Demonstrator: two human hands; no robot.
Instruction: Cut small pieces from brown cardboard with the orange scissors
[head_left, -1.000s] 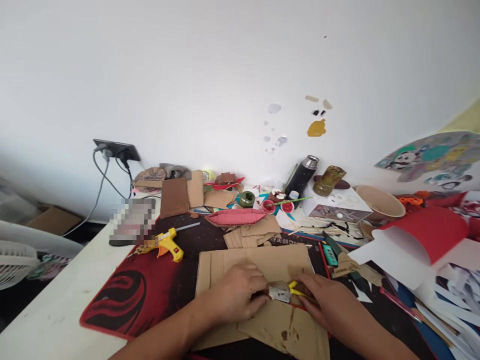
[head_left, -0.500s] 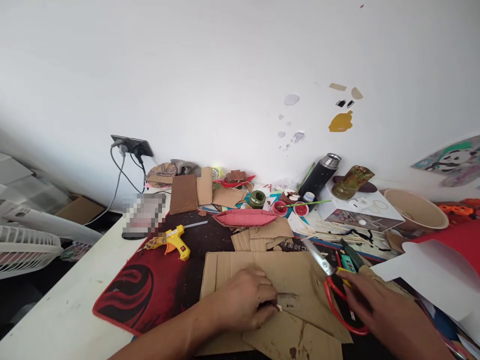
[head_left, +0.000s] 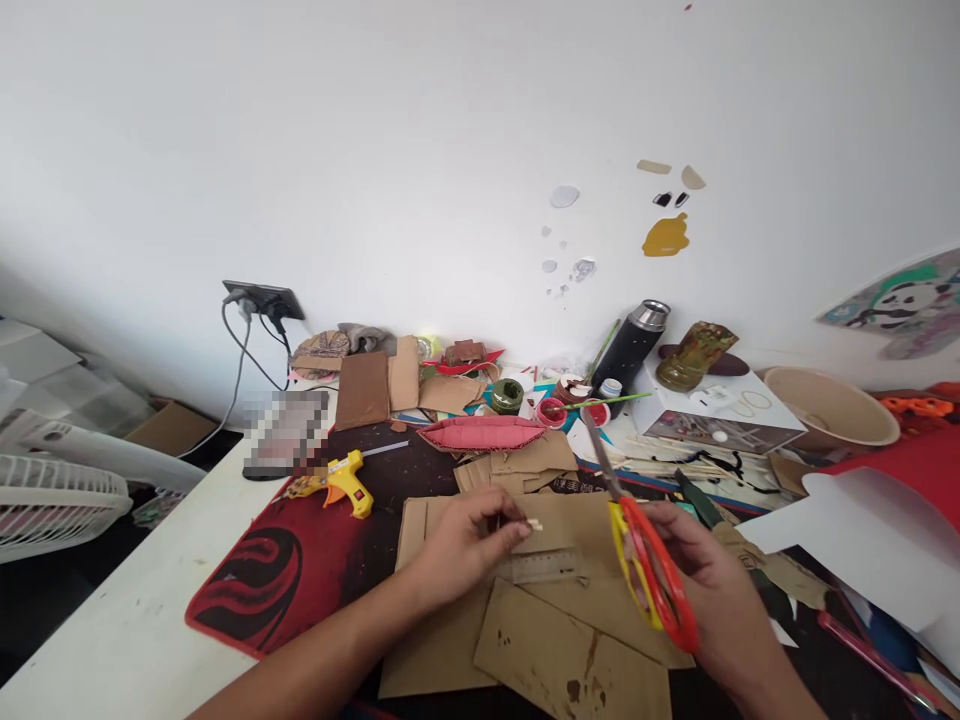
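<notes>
One small pale stick [head_left: 534, 523], too tiny to identify, is being pinched by the left hand [head_left: 465, 545] above the cardboard [head_left: 450, 640]; the right hand [head_left: 701, 585] is now raising scissors [head_left: 641, 555], fingers gripping the handles, uncovering a ruler [head_left: 541, 567].

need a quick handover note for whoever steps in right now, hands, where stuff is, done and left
Left hand: pinches a small pale stick piece at its fingertips, just above the cardboard.
Right hand: grips the red and yellow scissors by the handles, blades pointing up and away, shut or nearly so.
Things: a small ruler lies on the cardboard sheets on the red and black mat. The yellow glue gun lies at the mat's far left.
Done: stick piece and scissors are both in hand.
Left: the scissors are not yet at the stick piece; no cut is under way.
</notes>
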